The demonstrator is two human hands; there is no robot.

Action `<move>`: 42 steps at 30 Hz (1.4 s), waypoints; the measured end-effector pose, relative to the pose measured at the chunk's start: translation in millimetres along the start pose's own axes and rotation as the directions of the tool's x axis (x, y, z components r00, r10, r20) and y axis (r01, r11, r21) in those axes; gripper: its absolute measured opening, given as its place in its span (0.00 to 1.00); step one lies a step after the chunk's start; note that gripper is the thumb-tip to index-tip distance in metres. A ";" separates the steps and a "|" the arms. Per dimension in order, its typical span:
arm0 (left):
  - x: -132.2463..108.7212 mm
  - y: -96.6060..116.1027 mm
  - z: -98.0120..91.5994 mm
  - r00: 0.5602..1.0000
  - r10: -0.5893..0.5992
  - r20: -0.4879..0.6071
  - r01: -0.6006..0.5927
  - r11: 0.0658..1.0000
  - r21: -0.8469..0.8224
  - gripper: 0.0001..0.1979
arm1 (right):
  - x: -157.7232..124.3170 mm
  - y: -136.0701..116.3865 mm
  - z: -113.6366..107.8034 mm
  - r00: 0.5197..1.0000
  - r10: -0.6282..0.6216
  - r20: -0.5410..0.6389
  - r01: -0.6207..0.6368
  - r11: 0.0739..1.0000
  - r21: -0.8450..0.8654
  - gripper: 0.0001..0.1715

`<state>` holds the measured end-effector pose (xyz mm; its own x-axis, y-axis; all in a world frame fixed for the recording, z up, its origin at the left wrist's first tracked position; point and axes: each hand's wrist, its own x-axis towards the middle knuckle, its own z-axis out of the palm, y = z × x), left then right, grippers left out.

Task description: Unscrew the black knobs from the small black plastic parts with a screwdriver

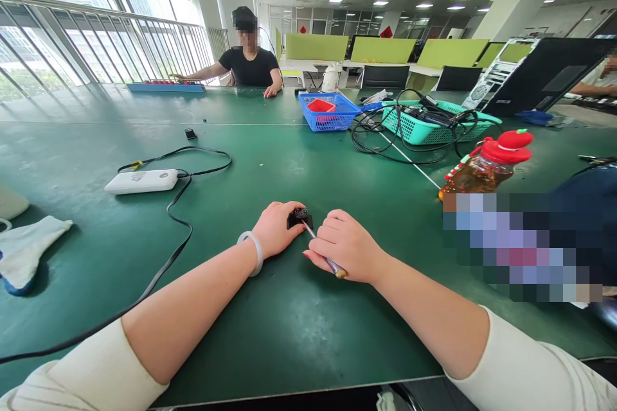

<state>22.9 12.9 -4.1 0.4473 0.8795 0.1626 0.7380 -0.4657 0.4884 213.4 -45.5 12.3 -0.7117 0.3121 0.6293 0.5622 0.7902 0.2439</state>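
My left hand [274, 230], with a pale bangle at its wrist, is closed on a small black part [301, 216] over the green table. What the part is, I cannot make out. My right hand [351, 247] grips a slim metal screwdriver [336, 268] with a gold-coloured end. The shaft slants up and left, and its tip meets the black part near my left thumb. The fingers of my left hand partly cover the part, and my right fingers hide the middle of the tool.
A white power bank [142, 182] with a black cable lies left. Across the green table [260, 154], a person sits by a blue tray [166, 87]. Right stand a blue basket [332, 117], a teal basket [419, 132] with cables, and a red-lidded bottle [482, 170].
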 end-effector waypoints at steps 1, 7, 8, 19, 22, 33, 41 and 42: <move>0.1 -0.1 0.1 1.000 0.003 -0.001 -0.003 1.000 -0.001 0.18 | 0.0 0.1 -0.2 1.000 0.000 -0.001 0.000 1.000 -0.001 0.20; 0.0 0.9 -0.6 1.000 0.001 -0.005 -0.001 1.000 -0.002 0.17 | -0.4 0.5 -0.7 1.000 0.008 -0.013 -0.007 1.000 0.009 0.19; 0.0 1.0 -0.7 1.000 -0.001 -0.005 0.001 1.000 -0.004 0.17 | -0.4 0.5 -0.9 1.000 0.009 -0.009 -0.009 1.000 0.005 0.19; 0.2 2.2 -1.3 1.000 0.005 -0.004 -0.005 1.000 -0.010 0.14 | -0.7 0.5 -1.0 1.000 0.020 -0.015 -0.020 1.000 0.001 0.20; -0.2 2.6 -2.0 1.000 0.008 -0.008 -0.008 1.000 -0.012 0.14 | -1.6 0.9 -0.6 1.000 0.024 0.003 -0.024 1.000 0.000 0.19; 0.3 2.6 -1.2 1.000 0.006 -0.005 -0.006 1.000 -0.001 0.15 | 0.5 0.9 -3.0 0.998 0.035 -0.052 -0.035 0.999 -0.004 0.19; 0.2 2.5 -1.6 1.000 0.009 -0.004 -0.009 1.000 0.001 0.14 | 1.0 1.6 -3.7 0.993 0.041 -0.107 -0.037 0.999 0.039 0.19; 0.0 2.6 -1.6 1.000 0.007 -0.001 -0.007 1.000 -0.001 0.14 | 1.1 1.5 -3.8 0.993 0.047 -0.108 -0.042 0.998 0.044 0.19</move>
<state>23.9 11.9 -1.5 0.4517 0.8764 0.1668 0.7344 -0.4714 0.4882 215.0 -46.0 16.2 -0.6349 0.2900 0.7161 0.5728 0.7986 0.1844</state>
